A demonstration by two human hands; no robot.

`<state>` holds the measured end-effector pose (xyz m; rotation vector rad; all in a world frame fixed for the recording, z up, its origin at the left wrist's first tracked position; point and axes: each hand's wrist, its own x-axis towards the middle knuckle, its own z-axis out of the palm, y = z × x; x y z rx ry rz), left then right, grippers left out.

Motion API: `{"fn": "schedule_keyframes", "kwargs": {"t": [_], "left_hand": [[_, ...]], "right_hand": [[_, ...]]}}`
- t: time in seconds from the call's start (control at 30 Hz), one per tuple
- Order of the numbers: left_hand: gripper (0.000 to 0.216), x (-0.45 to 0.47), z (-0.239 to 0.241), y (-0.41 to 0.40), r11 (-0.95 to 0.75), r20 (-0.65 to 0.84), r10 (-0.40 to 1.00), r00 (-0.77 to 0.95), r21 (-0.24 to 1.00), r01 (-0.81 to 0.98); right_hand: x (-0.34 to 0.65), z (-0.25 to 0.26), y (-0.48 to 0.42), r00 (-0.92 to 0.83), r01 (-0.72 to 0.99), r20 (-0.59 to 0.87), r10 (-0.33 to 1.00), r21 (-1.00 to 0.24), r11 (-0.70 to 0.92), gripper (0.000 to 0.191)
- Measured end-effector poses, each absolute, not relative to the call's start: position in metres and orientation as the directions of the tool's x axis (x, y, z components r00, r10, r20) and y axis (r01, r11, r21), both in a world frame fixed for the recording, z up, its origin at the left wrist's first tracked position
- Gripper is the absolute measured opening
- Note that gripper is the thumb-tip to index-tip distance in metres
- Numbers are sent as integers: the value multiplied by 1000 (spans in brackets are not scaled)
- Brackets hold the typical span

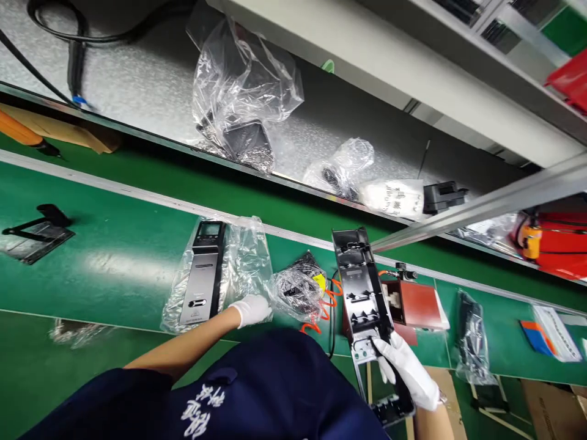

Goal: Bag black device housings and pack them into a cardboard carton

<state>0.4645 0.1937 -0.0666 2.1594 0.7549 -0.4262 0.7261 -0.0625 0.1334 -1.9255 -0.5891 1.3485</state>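
My right hand, in a white glove, grips the lower part of a long black plastic housing. The housing is tilted, its ribbed inside and square opening facing me. My left hand, also gloved, lies at the lower edge of a clear plastic bag, fingers pointing right. Left of it, a grey and black device with a small display lies on clear film. A black part wrapped in clear plastic, with a yellow label, is just right of my left hand.
A reddish-brown block fixture stands behind the housing, near an orange coiled hose. A black bracket lies far left on the green bench. Bagged parts sit on the raised shelf. A metal post slants across the right.
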Motion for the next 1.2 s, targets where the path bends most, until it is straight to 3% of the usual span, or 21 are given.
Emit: {"fn": "schedule_keyframes", "kwargs": {"t": [0.13, 0.23, 0.3, 0.33, 0.4, 0.47, 0.7, 0.97, 1.2], "left_hand": [[27, 474, -39, 180, -526, -514, 371, 773, 570, 631], [46, 492, 20, 185, -446, -329, 477, 815, 708, 548], [55, 508, 66, 186, -179, -98, 625, 775, 948, 264], [63, 515, 87, 185, -81, -27, 642, 766, 991, 102], [75, 528, 121, 180, 37, 54, 666, 744, 994, -105], [77, 535, 142, 173, 82, 90, 692, 716, 976, -201], [46, 538, 157, 146, 6, 167, 785, 597, 961, -277], [43, 541, 163, 126, -160, 285, 815, 505, 948, -276], [46, 538, 156, 116, -136, 255, 837, 484, 954, -268]], "right_hand": [[731, 142, -80, 317, 20, -611, 725, -760, -649, 50], [736, 147, -91, 297, 71, -597, 745, -764, -641, 51], [739, 149, -95, 279, 99, -586, 761, -770, -630, 51], [741, 150, -98, 269, 113, -583, 767, -772, -626, 51], [744, 153, -102, 257, 137, -576, 776, -773, -619, 51], [747, 156, -107, 246, 154, -568, 786, -777, -610, 52], [762, 163, -124, 212, 209, -563, 799, -773, -600, 58], [770, 172, -132, 212, 240, -558, 803, -766, -596, 62], [782, 174, -134, 154, 314, -514, 844, -784, -535, 75]]}}
